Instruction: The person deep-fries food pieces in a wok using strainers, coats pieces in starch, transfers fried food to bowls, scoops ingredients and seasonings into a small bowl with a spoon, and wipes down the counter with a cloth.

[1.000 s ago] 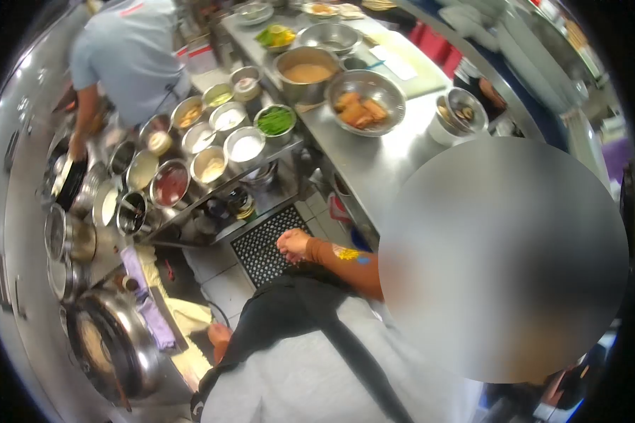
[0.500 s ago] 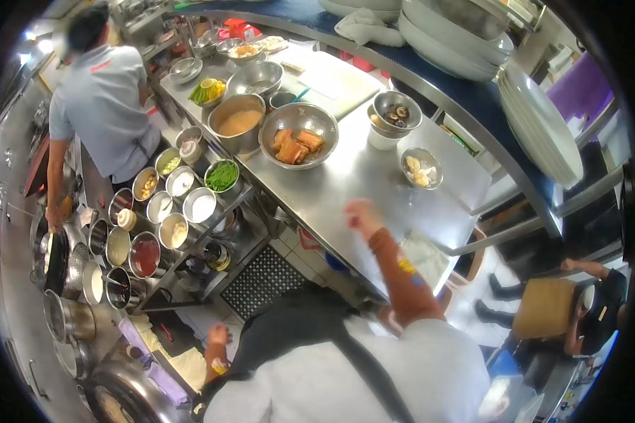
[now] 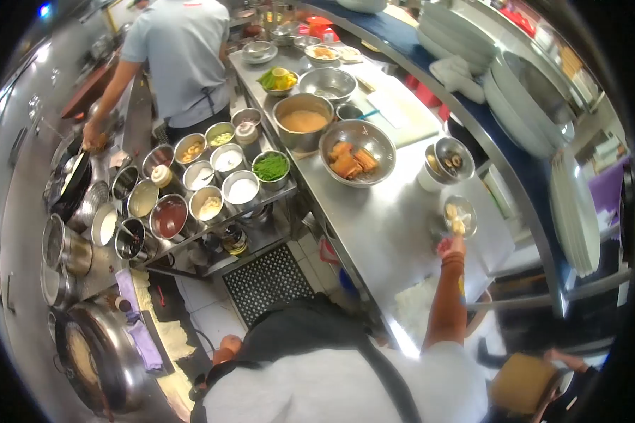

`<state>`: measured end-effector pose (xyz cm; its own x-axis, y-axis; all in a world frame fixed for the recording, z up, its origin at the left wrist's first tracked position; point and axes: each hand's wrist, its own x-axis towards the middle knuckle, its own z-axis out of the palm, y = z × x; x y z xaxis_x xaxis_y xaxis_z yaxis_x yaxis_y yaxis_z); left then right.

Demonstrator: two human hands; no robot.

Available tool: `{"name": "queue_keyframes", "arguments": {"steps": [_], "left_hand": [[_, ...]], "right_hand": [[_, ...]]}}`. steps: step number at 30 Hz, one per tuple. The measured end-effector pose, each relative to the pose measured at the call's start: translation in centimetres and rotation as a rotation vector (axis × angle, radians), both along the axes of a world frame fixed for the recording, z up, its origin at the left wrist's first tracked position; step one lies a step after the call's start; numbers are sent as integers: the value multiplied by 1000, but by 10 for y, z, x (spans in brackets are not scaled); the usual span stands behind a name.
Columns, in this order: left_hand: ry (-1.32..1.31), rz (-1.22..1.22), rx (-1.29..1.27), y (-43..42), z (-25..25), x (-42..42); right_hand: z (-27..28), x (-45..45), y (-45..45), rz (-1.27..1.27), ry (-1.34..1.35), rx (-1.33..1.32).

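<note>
right hand [image 3: 452, 247] stretched out over steel surface [image 3: 374, 233], fingers at near edge of small metal bowl [image 3: 471, 220] with pale pieces [image 3: 454, 215] in it. grip blurred: cannot tell how far closed, or whether it has the rim. small bowl on surface, near a bowl of dark slices [image 3: 453, 161]; larger bowl [image 3: 383, 141] of browned pieces [image 3: 352, 163] further left. left hand [image 3: 229, 343] low beside black apron [image 3: 303, 328], fingers seem loosely curled; cannot tell if its grip has anything.
</note>
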<state>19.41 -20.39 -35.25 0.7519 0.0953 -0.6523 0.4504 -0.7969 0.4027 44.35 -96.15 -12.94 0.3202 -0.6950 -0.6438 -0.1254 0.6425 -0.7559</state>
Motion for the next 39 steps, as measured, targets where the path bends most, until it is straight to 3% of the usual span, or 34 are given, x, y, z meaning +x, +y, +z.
{"name": "queue_keyframes", "arguments": {"steps": [2,5,7,9,10,13,14,16,17,19,22,24,25,30,36,39], "left_hand": [[169,-140,83,12,-8,-24],[149,-728,316,13,-7,-47],[110,-741,363,17,-17,-51],[84,-614,294,6,-15,-48],[160,-361,221,-4,-6,-40],[62,232,-23,-33,18,-17],[36,299,-24,-45,45,-1],[-29,161,-4,-50,50,10],[-65,260,-42,-52,56,12],[-120,398,-77,-58,61,11],[-219,529,-104,-57,62,6],[-360,709,-163,-54,55,-8],[-405,748,-182,-52,62,-14],[-686,997,-228,-22,145,-57],[-975,1483,-527,53,208,-147],[-1260,1672,-440,99,250,-201]], "right_hand": [[-6,-4,-9,24,9,-38],[-26,-3,-11,-5,-159,-179],[-16,-7,27,11,-240,-181],[-17,-8,55,266,-232,-225],[0,-6,84,323,-253,-160],[2,5,140,426,-317,-68],[0,8,150,440,-319,-24],[3,12,178,493,-317,9],[6,15,189,528,-314,-6],[-20,31,187,527,-282,205],[-38,47,212,1074,-448,410],[13,40,327,1259,-284,446],[14,41,363,1343,-262,384],[41,12,533,1682,-199,302],[42,-27,663,2103,-212,475],[53,-57,706,2171,-154,480]]}}
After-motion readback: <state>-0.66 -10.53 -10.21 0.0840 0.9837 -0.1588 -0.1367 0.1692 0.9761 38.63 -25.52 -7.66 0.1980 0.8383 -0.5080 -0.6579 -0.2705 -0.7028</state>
